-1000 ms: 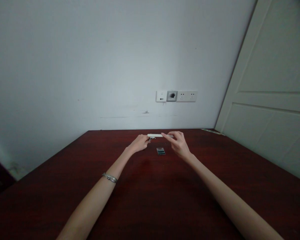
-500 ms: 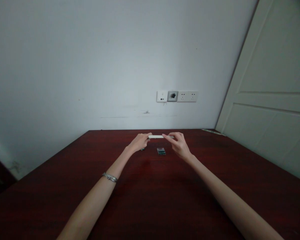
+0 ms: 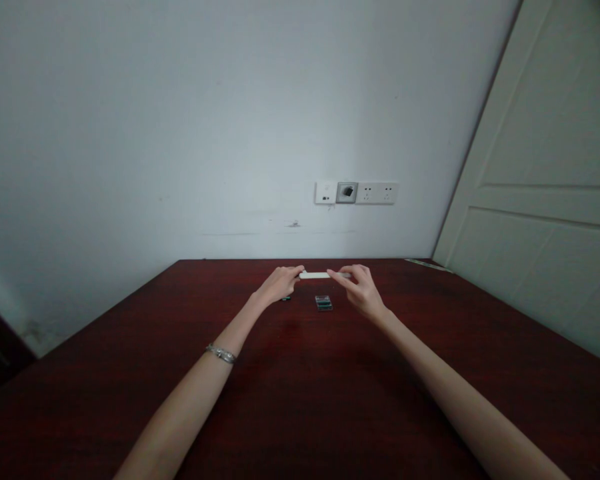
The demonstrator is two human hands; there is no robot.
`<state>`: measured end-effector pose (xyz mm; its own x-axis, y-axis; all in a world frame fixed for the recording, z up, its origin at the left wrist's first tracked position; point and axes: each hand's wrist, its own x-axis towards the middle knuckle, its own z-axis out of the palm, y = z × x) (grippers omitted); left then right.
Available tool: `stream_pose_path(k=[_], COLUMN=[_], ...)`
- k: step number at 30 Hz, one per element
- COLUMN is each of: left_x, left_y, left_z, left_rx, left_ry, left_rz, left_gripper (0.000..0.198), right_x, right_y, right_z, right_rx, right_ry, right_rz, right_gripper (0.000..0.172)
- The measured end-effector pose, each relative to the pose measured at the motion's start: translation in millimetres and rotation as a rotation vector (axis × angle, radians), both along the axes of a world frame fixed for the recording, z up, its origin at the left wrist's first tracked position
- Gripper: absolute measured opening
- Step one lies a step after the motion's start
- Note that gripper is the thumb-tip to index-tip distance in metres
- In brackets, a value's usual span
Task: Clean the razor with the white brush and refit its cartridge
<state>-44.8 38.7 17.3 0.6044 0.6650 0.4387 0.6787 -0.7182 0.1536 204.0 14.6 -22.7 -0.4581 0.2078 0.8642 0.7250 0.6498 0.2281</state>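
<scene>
Between my two hands is a slim white bar-shaped object (image 3: 315, 275), held level above the far part of the table; its exact kind is too small to make out. My left hand (image 3: 279, 283) pinches its left end, and my right hand (image 3: 363, 291) grips its right end between thumb and fingers. Below the bar, a small clear case with dark green contents (image 3: 324, 303) lies on the table. A small dark green item (image 3: 285, 299) shows beside my left hand, partly hidden by it.
The dark red wooden table (image 3: 300, 400) reaches back to a white wall with a row of sockets (image 3: 377, 193). A pale panelled door (image 3: 545, 193) stands on the right. One thin flat strip (image 3: 427, 265) lies at the table's far right edge.
The white bar is tilted very slightly differently, showing a little more at its left end. Both hands keep their hold; the view has shifted a touch.
</scene>
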Motion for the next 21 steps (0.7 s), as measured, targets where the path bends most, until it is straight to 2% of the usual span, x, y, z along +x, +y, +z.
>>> stream_pose_path(k=[3, 6, 11, 15, 18, 21], left_x=[1.0, -1.4, -6.9, -4.3, -0.4, 1.1], left_y=[-2.4, -0.8, 5.1, 3.9, 1.1, -0.1], left_z=[3.0, 6.1, 6.8, 4.1, 3.6, 4.1], left_rx=[-0.005, 0.025, 0.072, 0.060, 0.044, 0.028], left_ry=[-0.027, -0.102, -0.116, -0.035, 0.011, -0.015], left_rz=[-0.028, -0.011, 0.005, 0.003, 0.006, -0.008], left_gripper=[0.034, 0.028, 0.023, 0.024, 0.025, 0.025], right_x=[-1.4, 12.9, 30.6, 12.4, -2.9, -1.9], right_y=[-1.6, 5.0, 16.2, 7.5, -1.6, -1.4], right_z=[-0.9, -7.3, -11.9, -2.5, 3.5, 2.5], right_rx=[-0.028, -0.035, 0.006, 0.018, 0.001, -0.017], right_ry=[-0.049, -0.076, 0.020, 0.098, 0.068, 0.023], right_rz=[-0.023, -0.057, -0.048, -0.012, 0.004, -0.006], right_gripper=[0.057, 0.060, 0.064, 0.063, 0.064, 0.065])
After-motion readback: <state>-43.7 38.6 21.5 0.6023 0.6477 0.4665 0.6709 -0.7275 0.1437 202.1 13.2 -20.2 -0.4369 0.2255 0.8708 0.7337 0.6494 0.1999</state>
